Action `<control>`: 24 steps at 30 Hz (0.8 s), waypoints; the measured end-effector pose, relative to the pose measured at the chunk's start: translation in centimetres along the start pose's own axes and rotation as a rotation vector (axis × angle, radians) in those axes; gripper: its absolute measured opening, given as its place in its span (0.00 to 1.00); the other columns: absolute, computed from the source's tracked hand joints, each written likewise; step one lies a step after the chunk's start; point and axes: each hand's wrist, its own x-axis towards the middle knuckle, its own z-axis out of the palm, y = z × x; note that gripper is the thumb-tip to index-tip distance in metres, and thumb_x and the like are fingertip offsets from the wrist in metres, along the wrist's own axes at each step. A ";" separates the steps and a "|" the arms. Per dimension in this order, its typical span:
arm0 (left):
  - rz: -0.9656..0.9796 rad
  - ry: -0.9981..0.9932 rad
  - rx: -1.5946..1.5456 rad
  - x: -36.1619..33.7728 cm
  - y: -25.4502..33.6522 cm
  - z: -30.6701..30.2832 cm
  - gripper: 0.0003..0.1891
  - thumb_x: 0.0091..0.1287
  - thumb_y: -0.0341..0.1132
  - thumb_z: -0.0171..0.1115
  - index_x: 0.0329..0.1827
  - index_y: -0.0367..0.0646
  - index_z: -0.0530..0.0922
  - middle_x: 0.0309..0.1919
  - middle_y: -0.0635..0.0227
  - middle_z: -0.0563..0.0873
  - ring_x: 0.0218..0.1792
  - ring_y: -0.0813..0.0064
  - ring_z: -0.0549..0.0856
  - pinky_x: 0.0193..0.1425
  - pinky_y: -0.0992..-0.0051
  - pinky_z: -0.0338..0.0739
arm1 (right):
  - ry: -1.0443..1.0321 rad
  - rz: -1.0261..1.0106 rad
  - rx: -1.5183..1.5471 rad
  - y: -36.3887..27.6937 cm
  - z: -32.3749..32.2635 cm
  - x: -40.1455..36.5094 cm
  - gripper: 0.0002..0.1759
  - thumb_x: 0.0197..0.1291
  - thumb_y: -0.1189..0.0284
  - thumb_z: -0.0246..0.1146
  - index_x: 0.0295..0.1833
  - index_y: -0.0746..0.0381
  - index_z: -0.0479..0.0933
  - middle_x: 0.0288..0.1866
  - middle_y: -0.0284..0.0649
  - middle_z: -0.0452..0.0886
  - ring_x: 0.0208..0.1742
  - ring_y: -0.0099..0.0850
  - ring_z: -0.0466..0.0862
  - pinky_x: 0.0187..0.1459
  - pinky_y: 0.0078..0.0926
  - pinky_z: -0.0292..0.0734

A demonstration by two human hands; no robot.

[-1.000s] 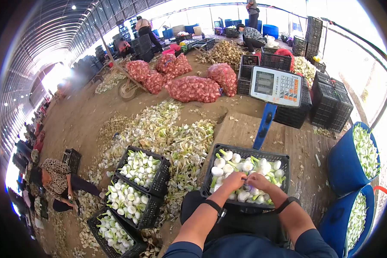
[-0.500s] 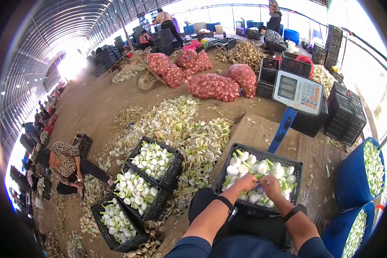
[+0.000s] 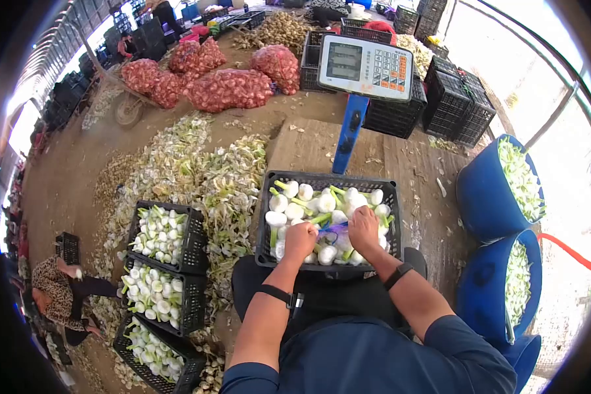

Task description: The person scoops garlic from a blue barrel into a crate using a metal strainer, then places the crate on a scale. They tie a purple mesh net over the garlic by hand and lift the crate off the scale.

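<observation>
A black plastic crate point(image 3: 395, 197) full of white bulbs with green stems sits in front of me below the scale's blue post. Over the bulbs my left hand point(image 3: 301, 240) is closed, gripping one end of a thin purple-blue strip point(image 3: 335, 229). The other end runs to my right hand point(image 3: 364, 230), whose fingers are pinched together on it. Both hands are near the crate's middle, a short gap apart. What the strip is made of is too small to tell.
A scale display point(image 3: 366, 67) stands beyond the crate. Three bulb crates point(image 3: 196, 240) are stacked at left beside leafy peelings point(image 3: 230, 190). Blue barrels point(image 3: 482, 197) of cut stems stand right. Red net sacks point(image 3: 230, 90) lie farther back. A person point(image 3: 59, 289) sits far left.
The view has turned right and down, so the crate appears farther left. My hands have moved apart, and the purple-blue strip now shows stretched between them.
</observation>
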 end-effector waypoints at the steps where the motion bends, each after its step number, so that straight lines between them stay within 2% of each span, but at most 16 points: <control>1: -0.004 -0.003 -0.006 0.0 0.0 -0.2 0.06 0.58 0.33 0.64 0.26 0.41 0.84 0.27 0.54 0.86 0.33 0.52 0.86 0.39 0.59 0.79 | -0.003 -0.006 0.001 -0.1 -0.1 0.0 0.07 0.53 0.71 0.60 0.35 0.63 0.76 0.46 0.45 0.75 0.52 0.46 0.75 0.50 0.49 0.68; 2: -0.006 0.003 -0.005 -0.1 -0.1 -0.4 0.06 0.58 0.33 0.64 0.26 0.41 0.84 0.27 0.54 0.86 0.33 0.52 0.86 0.39 0.59 0.79 | -0.022 0.007 -0.006 -0.3 -0.2 -0.1 0.07 0.55 0.71 0.59 0.35 0.64 0.76 0.45 0.45 0.75 0.51 0.46 0.75 0.51 0.49 0.68; 4: 0.026 -0.042 0.026 0.0 -0.6 -0.3 0.08 0.60 0.33 0.68 0.40 0.40 0.86 0.27 0.61 0.88 0.28 0.65 0.87 0.35 0.68 0.79 | -0.037 0.016 -0.012 0.2 0.0 0.5 0.07 0.56 0.71 0.59 0.35 0.65 0.77 0.44 0.45 0.76 0.51 0.46 0.75 0.52 0.49 0.69; 5: 0.015 -0.042 0.027 -0.4 -1.0 -0.2 0.08 0.60 0.33 0.68 0.40 0.40 0.86 0.27 0.61 0.88 0.28 0.65 0.87 0.35 0.68 0.79 | -0.041 0.017 0.024 0.6 0.1 0.3 0.08 0.56 0.70 0.59 0.35 0.64 0.77 0.43 0.45 0.76 0.49 0.47 0.76 0.50 0.49 0.70; 7: -0.207 -0.111 -0.593 -0.6 -0.5 -1.6 0.14 0.63 0.30 0.67 0.52 0.40 0.83 0.32 0.70 0.89 0.27 0.75 0.86 0.33 0.75 0.78 | -0.092 0.020 0.097 1.2 0.0 0.6 0.07 0.52 0.71 0.64 0.35 0.63 0.78 0.40 0.47 0.77 0.45 0.50 0.78 0.47 0.49 0.73; 8: -0.257 -0.135 -0.637 -1.1 0.0 -2.4 0.18 0.66 0.28 0.64 0.59 0.41 0.79 0.43 0.71 0.87 0.27 0.82 0.84 0.31 0.78 0.78 | -0.072 -0.019 0.188 1.4 -0.5 0.6 0.10 0.49 0.73 0.66 0.38 0.64 0.78 0.42 0.46 0.78 0.45 0.47 0.79 0.47 0.45 0.74; 9: -0.090 0.032 -0.710 -1.6 0.6 -3.0 0.14 0.68 0.27 0.62 0.56 0.40 0.80 0.56 0.67 0.83 0.26 0.81 0.84 0.30 0.78 0.79 | -0.054 -0.057 0.276 1.7 -1.0 0.6 0.14 0.47 0.75 0.69 0.42 0.64 0.78 0.43 0.46 0.78 0.45 0.44 0.80 0.48 0.40 0.76; 12: -0.101 0.107 -0.676 -2.9 0.2 -5.4 0.16 0.65 0.25 0.63 0.56 0.40 0.79 0.61 0.63 0.78 0.31 0.73 0.87 0.34 0.74 0.81 | 0.004 0.071 0.426 1.5 -3.8 0.7 0.19 0.53 0.78 0.68 0.52 0.63 0.75 0.48 0.44 0.77 0.50 0.38 0.81 0.50 0.32 0.77; 14: 0.103 0.408 0.049 -3.1 -2.4 -6.9 0.19 0.62 0.25 0.65 0.57 0.40 0.78 0.57 0.59 0.79 0.44 0.62 0.85 0.46 0.69 0.80 | 0.066 0.088 0.397 2.5 -6.0 0.6 0.20 0.52 0.76 0.68 0.52 0.64 0.75 0.54 0.47 0.77 0.56 0.45 0.78 0.55 0.37 0.76; 16: 0.084 0.437 0.165 -2.9 -2.0 -9.4 0.19 0.60 0.26 0.67 0.55 0.40 0.79 0.55 0.60 0.79 0.50 0.59 0.82 0.52 0.66 0.78 | 0.097 0.104 0.389 4.5 -7.1 0.3 0.20 0.52 0.76 0.68 0.52 0.65 0.75 0.54 0.47 0.77 0.57 0.46 0.77 0.57 0.37 0.75; 17: 0.062 0.461 0.283 -2.7 -1.7 -10.3 0.19 0.57 0.27 0.69 0.53 0.41 0.79 0.54 0.61 0.80 0.55 0.56 0.79 0.57 0.62 0.76 | 0.122 0.107 0.235 6.0 -7.4 0.1 0.20 0.53 0.76 0.68 0.52 0.66 0.74 0.55 0.49 0.76 0.59 0.47 0.76 0.59 0.39 0.73; 18: 0.062 0.450 0.303 -2.3 -1.7 -10.6 0.16 0.58 0.29 0.69 0.50 0.43 0.81 0.51 0.66 0.81 0.57 0.59 0.77 0.60 0.61 0.73 | 0.147 0.108 0.081 7.3 -7.2 -0.2 0.21 0.53 0.75 0.68 0.53 0.67 0.74 0.56 0.50 0.76 0.61 0.49 0.75 0.62 0.41 0.71; 19: 0.061 0.452 0.301 -2.0 -2.2 -10.4 0.16 0.58 0.29 0.69 0.50 0.43 0.81 0.51 0.66 0.81 0.57 0.59 0.77 0.60 0.61 0.73 | 0.146 0.106 0.079 8.0 -7.1 -0.6 0.21 0.53 0.75 0.68 0.53 0.67 0.74 0.56 0.50 0.76 0.61 0.49 0.75 0.62 0.41 0.71; 21: 0.175 0.252 0.421 -0.8 -3.7 -9.5 0.13 0.59 0.30 0.68 0.48 0.45 0.82 0.50 0.69 0.81 0.55 0.60 0.77 0.56 0.61 0.74 | 0.152 0.155 0.040 9.4 -7.0 -1.2 0.23 0.54 0.74 0.68 0.54 0.68 0.72 0.58 0.53 0.73 0.64 0.51 0.72 0.65 0.43 0.67; 22: 0.211 0.285 0.512 -0.5 -4.0 -9.2 0.13 0.59 0.31 0.67 0.48 0.45 0.82 0.48 0.69 0.81 0.54 0.61 0.77 0.55 0.60 0.74 | 0.053 0.191 -0.001 10.2 -6.5 -1.8 0.31 0.57 0.71 0.67 0.65 0.68 0.67 0.64 0.56 0.70 0.68 0.53 0.69 0.67 0.43 0.65; 24: 0.224 0.276 0.520 -0.2 -3.9 -9.1 0.13 0.57 0.28 0.67 0.47 0.43 0.82 0.47 0.67 0.81 0.50 0.59 0.78 0.54 0.60 0.75 | 0.008 0.285 0.062 10.7 -4.8 -3.5 0.35 0.58 0.70 0.66 0.69 0.69 0.62 0.67 0.58 0.68 0.69 0.54 0.67 0.69 0.44 0.64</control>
